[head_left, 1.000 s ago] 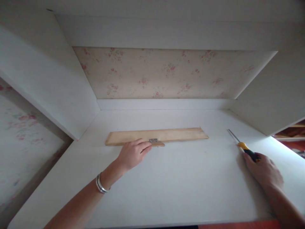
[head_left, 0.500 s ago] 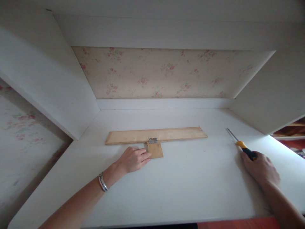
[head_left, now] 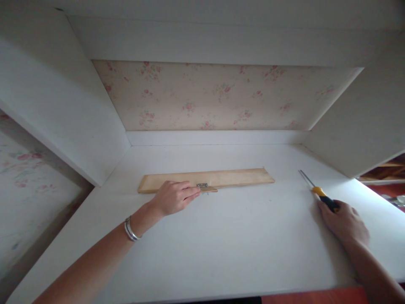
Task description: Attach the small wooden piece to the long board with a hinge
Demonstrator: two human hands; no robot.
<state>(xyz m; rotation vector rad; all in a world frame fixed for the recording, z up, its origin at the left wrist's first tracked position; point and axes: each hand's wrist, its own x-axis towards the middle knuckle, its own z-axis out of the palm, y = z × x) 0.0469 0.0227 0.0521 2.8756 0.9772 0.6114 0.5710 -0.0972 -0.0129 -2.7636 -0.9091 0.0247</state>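
Note:
A long, narrow wooden board (head_left: 237, 176) lies on the white surface, a small metal hinge (head_left: 201, 185) fixed at the middle of its near edge. The hinge joins it to a small wooden piece (head_left: 210, 189), which is tilted up so that it shows almost edge-on. My left hand (head_left: 175, 197) grips that small piece at its left side, fingers closed. Off to the right, my right hand (head_left: 346, 223) is wrapped round a screwdriver (head_left: 319, 192) with a yellow and black handle. Its shaft points away to the upper left, apart from the board.
The white desktop (head_left: 221, 253) spreads under both hands. White side panels (head_left: 85, 109) stand left and right, with a low white ledge (head_left: 218, 137) and floral wallpaper (head_left: 228, 95) behind. Reddish items on shelves (head_left: 387, 175) show at the far right.
My left hand has moved up and away from me, swinging the small wooden piece from lying flat to tilted up on its hinge. The right hand and screwdriver have barely moved.

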